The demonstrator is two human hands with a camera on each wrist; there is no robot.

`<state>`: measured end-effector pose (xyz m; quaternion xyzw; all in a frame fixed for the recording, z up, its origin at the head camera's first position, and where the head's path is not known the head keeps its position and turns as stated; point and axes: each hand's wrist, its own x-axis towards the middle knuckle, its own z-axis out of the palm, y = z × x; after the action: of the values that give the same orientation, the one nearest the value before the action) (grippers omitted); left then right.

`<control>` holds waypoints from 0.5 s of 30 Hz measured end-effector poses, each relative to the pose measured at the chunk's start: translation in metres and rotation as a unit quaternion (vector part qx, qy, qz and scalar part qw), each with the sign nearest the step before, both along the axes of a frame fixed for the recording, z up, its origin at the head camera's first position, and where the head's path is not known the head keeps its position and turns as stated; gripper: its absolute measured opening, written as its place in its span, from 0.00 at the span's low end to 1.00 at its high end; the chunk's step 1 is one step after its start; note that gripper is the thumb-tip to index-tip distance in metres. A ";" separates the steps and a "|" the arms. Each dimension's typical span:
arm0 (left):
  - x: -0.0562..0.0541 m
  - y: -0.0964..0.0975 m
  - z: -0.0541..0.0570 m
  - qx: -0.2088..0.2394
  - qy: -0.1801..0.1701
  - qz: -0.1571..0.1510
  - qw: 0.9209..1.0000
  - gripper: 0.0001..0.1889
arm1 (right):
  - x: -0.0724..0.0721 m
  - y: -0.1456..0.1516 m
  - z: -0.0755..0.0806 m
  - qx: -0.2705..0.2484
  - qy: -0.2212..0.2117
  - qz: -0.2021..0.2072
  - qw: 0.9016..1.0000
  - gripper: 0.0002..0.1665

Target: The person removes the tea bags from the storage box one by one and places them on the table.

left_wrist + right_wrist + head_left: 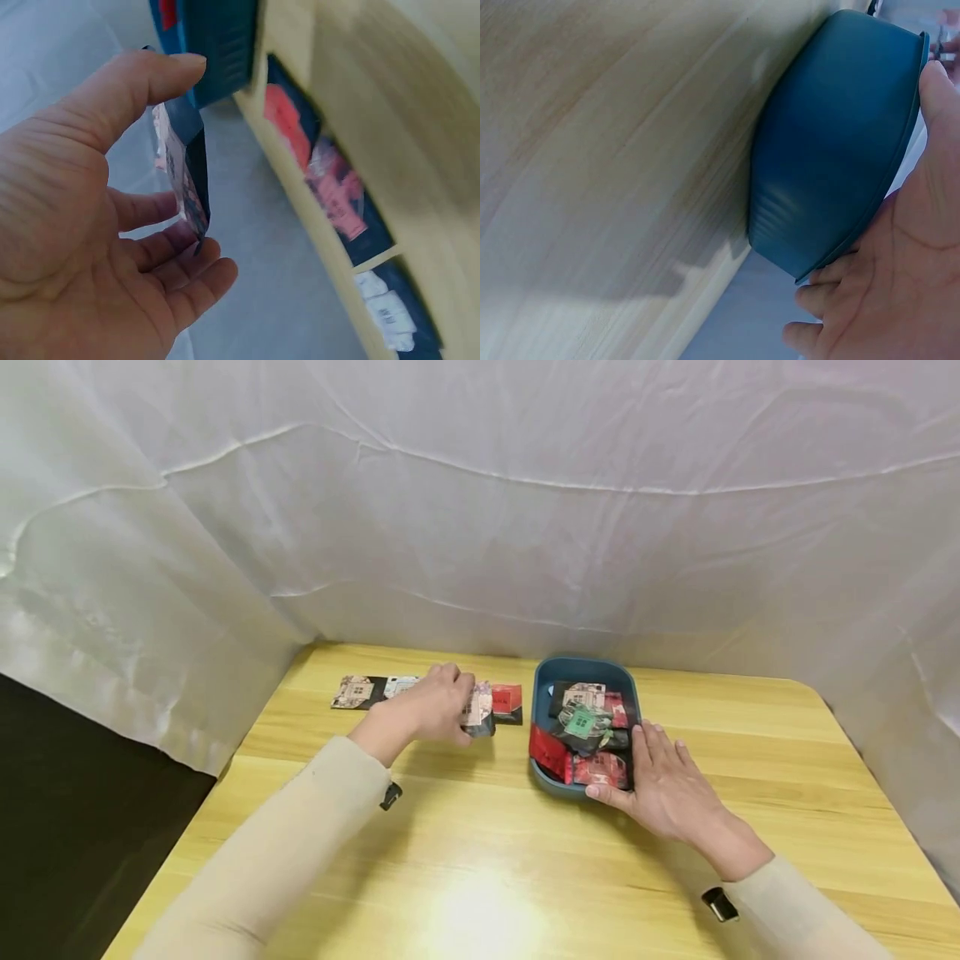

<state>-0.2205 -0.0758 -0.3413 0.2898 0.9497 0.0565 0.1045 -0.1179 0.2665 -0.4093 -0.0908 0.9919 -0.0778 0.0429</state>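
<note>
My left hand (429, 706) pinches a small dark packet (478, 710) with a pale printed label between thumb and fingers. The left wrist view shows that packet (184, 161) edge-on and lifted off the table. Beneath and beside this hand runs a row of flat packets: a beige-labelled one (356, 692) at the left, a white-labelled one (400, 685) partly hidden, and a red-labelled one (507, 702) at the right. My right hand (667, 789) rests with extended fingers on the rim of a blue rectangular box (832, 135), at its near right corner.
Inside the box lie several packets, among them a green-labelled one (581, 722), a plain red one (550, 752) and a red-printed one (600, 768). Behind the wooden table (750, 727) hangs a pale cloth (487, 527).
</note>
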 end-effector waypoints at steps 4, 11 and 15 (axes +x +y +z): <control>0.003 0.007 -0.018 -0.025 -0.045 -0.010 0.999 0.53 | 0.000 0.001 0.000 -0.002 -0.001 -0.002 1.000 0.77; 0.002 0.022 -0.039 -0.041 -0.069 -0.028 0.996 0.58 | -0.001 0.001 0.000 -0.007 -0.006 -0.007 1.000 0.78; 0.001 0.029 -0.048 -0.054 -0.056 -0.041 0.996 0.54 | -0.001 0.001 0.000 -0.008 -0.009 -0.009 1.000 0.78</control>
<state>-0.2197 -0.0465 -0.3893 0.3184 0.9314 0.0174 0.1754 -0.1189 0.2672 -0.4094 -0.0811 0.9917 -0.0868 0.0499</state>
